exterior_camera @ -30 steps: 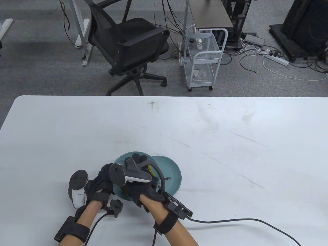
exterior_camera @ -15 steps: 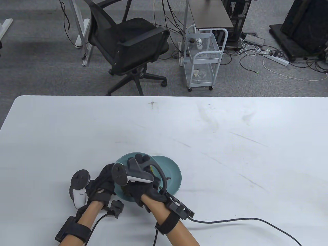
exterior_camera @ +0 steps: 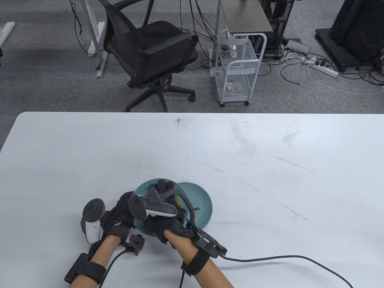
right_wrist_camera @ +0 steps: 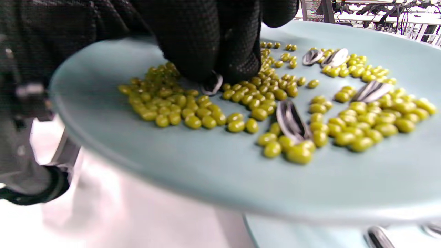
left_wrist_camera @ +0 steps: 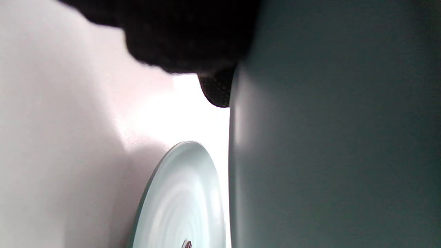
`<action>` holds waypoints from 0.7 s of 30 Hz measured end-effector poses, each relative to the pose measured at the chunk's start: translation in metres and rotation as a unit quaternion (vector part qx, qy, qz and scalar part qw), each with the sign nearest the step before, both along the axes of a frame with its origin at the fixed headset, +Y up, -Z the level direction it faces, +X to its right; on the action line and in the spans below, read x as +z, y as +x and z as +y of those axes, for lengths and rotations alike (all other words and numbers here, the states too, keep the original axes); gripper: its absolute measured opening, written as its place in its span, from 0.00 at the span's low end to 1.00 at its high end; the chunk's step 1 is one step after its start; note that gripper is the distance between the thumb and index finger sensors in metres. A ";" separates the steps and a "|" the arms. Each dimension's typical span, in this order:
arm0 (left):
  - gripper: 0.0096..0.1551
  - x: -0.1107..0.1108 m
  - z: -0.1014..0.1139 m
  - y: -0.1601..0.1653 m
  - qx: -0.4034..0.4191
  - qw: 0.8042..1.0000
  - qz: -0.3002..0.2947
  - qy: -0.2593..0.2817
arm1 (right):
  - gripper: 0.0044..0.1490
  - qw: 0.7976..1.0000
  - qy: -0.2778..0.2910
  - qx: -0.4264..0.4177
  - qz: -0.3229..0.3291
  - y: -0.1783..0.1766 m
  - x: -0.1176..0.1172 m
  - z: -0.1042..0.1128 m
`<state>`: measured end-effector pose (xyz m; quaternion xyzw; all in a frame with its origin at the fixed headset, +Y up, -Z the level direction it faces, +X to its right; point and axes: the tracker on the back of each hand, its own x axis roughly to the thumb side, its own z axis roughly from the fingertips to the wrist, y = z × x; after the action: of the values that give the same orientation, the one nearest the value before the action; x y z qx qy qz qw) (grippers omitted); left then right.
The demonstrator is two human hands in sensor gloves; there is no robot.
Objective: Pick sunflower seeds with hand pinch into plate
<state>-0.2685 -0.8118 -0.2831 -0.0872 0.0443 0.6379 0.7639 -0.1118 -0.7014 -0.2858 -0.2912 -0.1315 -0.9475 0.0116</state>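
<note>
Sunflower seeds [right_wrist_camera: 291, 120]: flat, pointed ovals striped black and white, scattered among small round green beans [right_wrist_camera: 193, 112] on a teal plate [right_wrist_camera: 193, 172]. One seed [right_wrist_camera: 212, 84] is pinched between the right hand's [exterior_camera: 163, 210] fingertips [right_wrist_camera: 220, 58], just above the beans. Other seeds lie to the right of the pinch and beyond it. A second plate [exterior_camera: 201, 204] sits partly under the first, to its right. The left hand [exterior_camera: 120, 214] holds the upper plate's rim.

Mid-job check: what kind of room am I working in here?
Probably an office or lab workspace: a white table on grey carpet, a black office chair behind it, a white wire utility cart, and power strips with loose cables on the floor.
</note>
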 end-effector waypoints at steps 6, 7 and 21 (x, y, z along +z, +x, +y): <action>0.24 0.000 0.000 0.001 -0.002 1.000 -0.003 0.002 | 0.21 1.000 -0.004 0.004 0.000 0.001 0.001 0.000; 0.24 0.000 0.000 0.001 -0.003 1.000 -0.003 0.003 | 0.21 1.000 -0.002 0.004 0.000 0.000 0.001 -0.001; 0.25 0.000 0.000 0.001 -0.004 1.000 0.001 0.001 | 0.21 0.999 0.021 0.022 0.010 -0.004 0.008 0.000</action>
<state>-0.2675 -0.8116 -0.2827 -0.0854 0.0443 0.6351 0.7664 -0.1160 -0.7017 -0.2776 -0.2977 -0.1182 -0.9465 0.0400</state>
